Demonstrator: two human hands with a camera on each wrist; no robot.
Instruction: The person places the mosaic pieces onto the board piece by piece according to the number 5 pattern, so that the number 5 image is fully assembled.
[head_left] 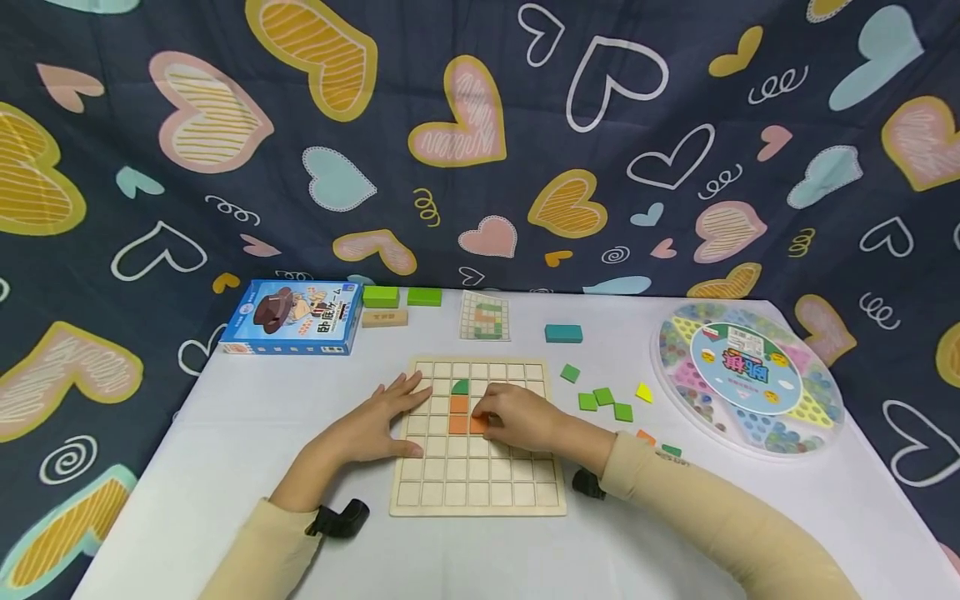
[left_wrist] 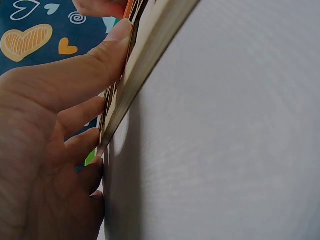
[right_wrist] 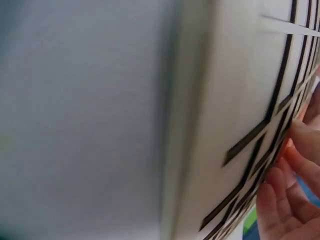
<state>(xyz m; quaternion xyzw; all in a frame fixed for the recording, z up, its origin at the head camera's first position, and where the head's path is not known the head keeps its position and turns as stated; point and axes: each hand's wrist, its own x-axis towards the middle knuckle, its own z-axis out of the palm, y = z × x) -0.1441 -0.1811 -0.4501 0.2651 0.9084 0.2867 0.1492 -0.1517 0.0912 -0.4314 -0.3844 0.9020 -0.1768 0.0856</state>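
Orange square tile (head_left: pixel 477 424) lies on the pale wooden grid board (head_left: pixel 477 496), just right of another orange tile (head_left: pixel 458 424) and directly under the right hand (head_left: pixel 520 417), whose curled fingertips pinch it. Left hand (head_left: pixel 378 425) rests flat, fingers straight, on the board's left edge, farther from the tile.

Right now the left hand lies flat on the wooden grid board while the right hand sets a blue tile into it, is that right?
Not quite: the tile is orange, not blue, as the head view shows. The rest holds: the left hand lies flat on the wooden grid board, and the right hand sets the tile into it.
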